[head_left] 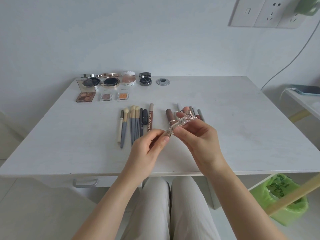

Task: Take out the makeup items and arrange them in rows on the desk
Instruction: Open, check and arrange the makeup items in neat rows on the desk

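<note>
Both hands hold a clear lip-gloss tube with a rose-gold butterfly cap above the desk's middle. My left hand pinches its lower gold end; my right hand grips the upper part by the butterfly. On the white desk several open compacts line the back edge. In front of them lie an eyeshadow palette and two small single shadows. A row of brushes and pencils lies at centre. Lip tubes and pens lie behind my right hand, partly hidden.
A round metal cable grommet sits at the desk's back. A side shelf with a phone stands at right, a cable running up to wall sockets. Below the desk are a drawer handle and a green-lined bin.
</note>
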